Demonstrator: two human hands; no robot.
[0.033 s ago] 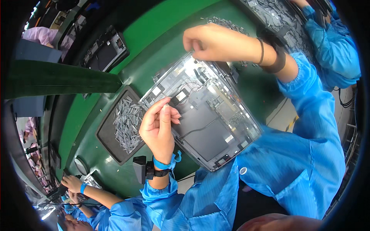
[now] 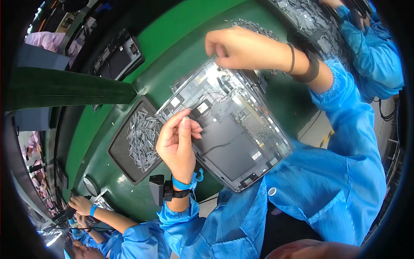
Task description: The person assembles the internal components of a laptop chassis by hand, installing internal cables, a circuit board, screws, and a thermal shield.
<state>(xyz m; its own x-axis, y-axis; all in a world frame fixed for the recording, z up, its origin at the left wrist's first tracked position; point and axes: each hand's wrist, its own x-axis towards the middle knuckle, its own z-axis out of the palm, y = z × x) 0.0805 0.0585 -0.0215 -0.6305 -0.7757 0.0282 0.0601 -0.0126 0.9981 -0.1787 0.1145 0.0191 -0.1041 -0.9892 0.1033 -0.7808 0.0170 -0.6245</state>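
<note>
An opened laptop chassis rests tilted before me, its near corner against my blue smock. Its dark battery area, circuit board and thin wires are exposed. My left hand is over its left edge, thumb and forefinger pinched together beside a small black part with a pale label. Whatever is between those fingertips is too small to make out. At the far corner of the chassis, my right hand has its fingers curled and pressed together. The hand itself hides what its fingertips grip.
A black tray of small grey strips stands left on the green table. Small dark pieces lie scattered beyond my right hand. Another opened device sits at far left. Co-workers' arms show at lower left and upper right.
</note>
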